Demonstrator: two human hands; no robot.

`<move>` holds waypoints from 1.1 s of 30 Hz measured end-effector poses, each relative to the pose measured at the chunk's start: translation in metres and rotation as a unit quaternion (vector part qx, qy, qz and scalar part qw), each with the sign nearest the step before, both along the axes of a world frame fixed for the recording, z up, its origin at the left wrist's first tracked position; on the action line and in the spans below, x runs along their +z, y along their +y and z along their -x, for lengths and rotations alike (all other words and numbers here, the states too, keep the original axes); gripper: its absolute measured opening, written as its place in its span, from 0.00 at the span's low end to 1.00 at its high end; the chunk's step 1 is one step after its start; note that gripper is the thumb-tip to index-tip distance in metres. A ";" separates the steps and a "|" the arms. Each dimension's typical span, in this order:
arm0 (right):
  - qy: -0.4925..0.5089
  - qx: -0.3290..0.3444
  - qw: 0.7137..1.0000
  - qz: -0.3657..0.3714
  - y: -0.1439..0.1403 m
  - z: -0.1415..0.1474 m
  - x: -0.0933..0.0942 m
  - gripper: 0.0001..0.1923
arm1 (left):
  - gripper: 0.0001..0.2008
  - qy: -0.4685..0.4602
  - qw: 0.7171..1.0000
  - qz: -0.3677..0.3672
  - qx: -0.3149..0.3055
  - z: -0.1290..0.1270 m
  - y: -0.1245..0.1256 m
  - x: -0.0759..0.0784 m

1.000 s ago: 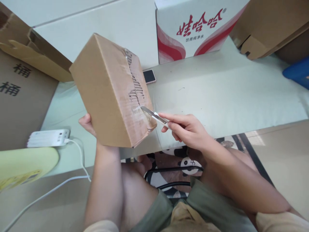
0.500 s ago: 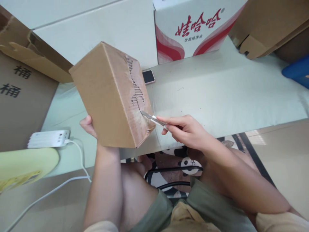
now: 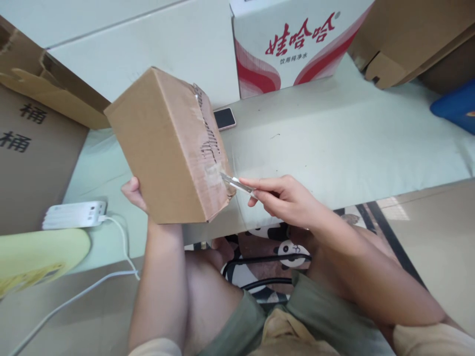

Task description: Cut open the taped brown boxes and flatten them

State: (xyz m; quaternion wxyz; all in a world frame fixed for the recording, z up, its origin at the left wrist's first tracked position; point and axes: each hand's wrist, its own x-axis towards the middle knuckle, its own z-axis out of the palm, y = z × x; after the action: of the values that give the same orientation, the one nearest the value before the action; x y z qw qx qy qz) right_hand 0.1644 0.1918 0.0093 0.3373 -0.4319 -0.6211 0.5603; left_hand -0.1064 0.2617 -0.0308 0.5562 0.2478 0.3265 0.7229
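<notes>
A brown cardboard box is held up, tilted, above the pale green surface by my left hand. That hand's thumb shows at the box's lower left edge, while its other fingers are hidden behind the box. Clear tape and torn, ridged cardboard run along the side facing right. My right hand grips a utility knife with a white handle, index finger stretched along it. The knife's blade tip meets the taped side near its lower end.
A phone lies behind the box. At the back stands a white and red carton. A white power bank with a cable sits at left, near a yellow-green rounded object. Larger cardboard boxes flank the surface; something blue is at right.
The box has turned slightly, its taped side shifting left. The blade tip has moved a little to the right, still at that side's lower part. Both hands keep their grips.
</notes>
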 end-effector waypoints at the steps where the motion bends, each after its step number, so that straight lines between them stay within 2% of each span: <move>1: 0.000 0.001 1.000 0.006 0.000 0.000 0.000 0.27 | 0.19 -0.005 1.000 -0.007 0.004 0.002 0.001 -0.001; 7: 0.005 0.012 0.999 0.032 0.002 -0.003 0.003 0.27 | 0.20 -0.012 1.000 -0.022 0.013 0.003 0.001 -0.003; 15: 0.025 0.037 0.997 0.058 -0.001 0.004 -0.004 0.27 | 0.14 0.004 1.000 -0.016 0.014 -0.020 -0.005 0.013; 21: 0.031 0.039 0.996 0.079 0.001 0.001 0.001 0.27 | 0.13 0.024 0.996 -0.023 0.081 -0.010 0.004 0.009; 26: 0.021 0.045 0.994 0.093 0.000 -0.007 0.004 0.26 | 0.12 0.009 0.994 -0.034 0.104 -0.005 0.011 0.012; 30: 0.008 -0.017 0.997 0.078 0.004 -0.012 0.000 0.26 | 0.14 -0.012 0.992 -0.065 0.111 -0.001 0.014 0.010; 33: -0.082 -0.104 0.991 0.022 0.012 -0.015 -0.008 0.26 | 0.16 0.023 0.994 -0.043 0.098 0.006 0.016 0.003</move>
State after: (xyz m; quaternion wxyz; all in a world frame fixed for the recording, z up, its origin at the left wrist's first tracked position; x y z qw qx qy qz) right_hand 0.1795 0.2036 0.0012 0.3323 -0.5460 -0.5859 0.4981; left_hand -0.1119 0.2780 -0.0274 0.4637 0.2549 0.3309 0.7813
